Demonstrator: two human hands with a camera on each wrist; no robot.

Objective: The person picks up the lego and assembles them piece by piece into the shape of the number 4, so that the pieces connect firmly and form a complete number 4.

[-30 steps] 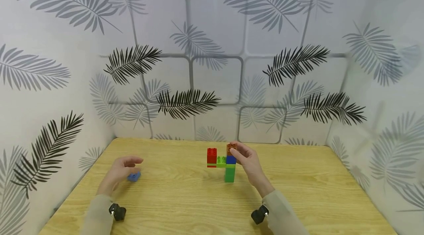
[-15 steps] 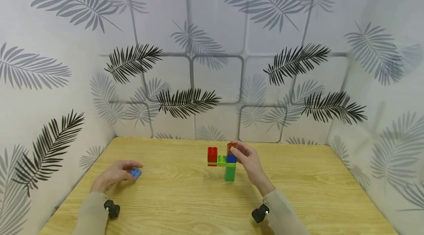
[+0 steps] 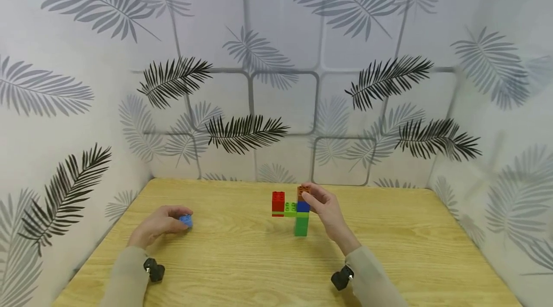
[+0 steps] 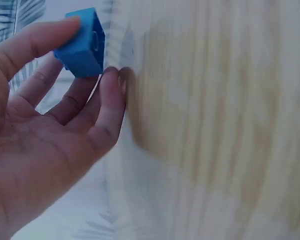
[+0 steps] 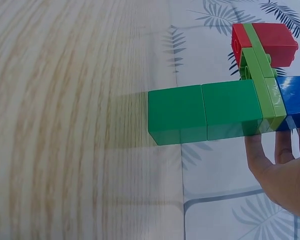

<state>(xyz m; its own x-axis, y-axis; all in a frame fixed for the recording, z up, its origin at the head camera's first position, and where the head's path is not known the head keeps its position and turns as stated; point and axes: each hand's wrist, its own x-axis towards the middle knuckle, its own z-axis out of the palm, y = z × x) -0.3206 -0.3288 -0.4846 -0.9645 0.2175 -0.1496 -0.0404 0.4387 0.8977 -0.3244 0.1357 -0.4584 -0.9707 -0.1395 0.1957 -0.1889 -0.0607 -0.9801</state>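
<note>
My left hand (image 3: 159, 225) pinches a light-blue toy building brick (image 3: 186, 221) between thumb and fingers at the table's left. In the left wrist view this blue brick (image 4: 82, 45) has its hollow underside turned toward the tabletop. At centre-right stands an upright tower of toy bricks: green bricks (image 3: 301, 227) at the bottom, a lime-green piece (image 3: 290, 209) jutting left, a dark-blue brick (image 3: 303, 206), then an orange-brown brick (image 3: 301, 196) on top. Red bricks (image 3: 278, 202) sit at the lime piece's outer end. My right hand (image 3: 327, 213) holds the tower near its top from the right.
The wooden table (image 3: 233, 264) stretches between and in front of both hands. A leaf-patterned wall (image 3: 281, 105) rises behind its back edge. Each wrist carries a small black camera, such as the left device (image 3: 154, 270). Beneath the red end of the tower there is open space.
My left hand has closed its thumb and fingers on the light-blue brick and carried it slightly right and away from me. The right hand and tower stay in place.
</note>
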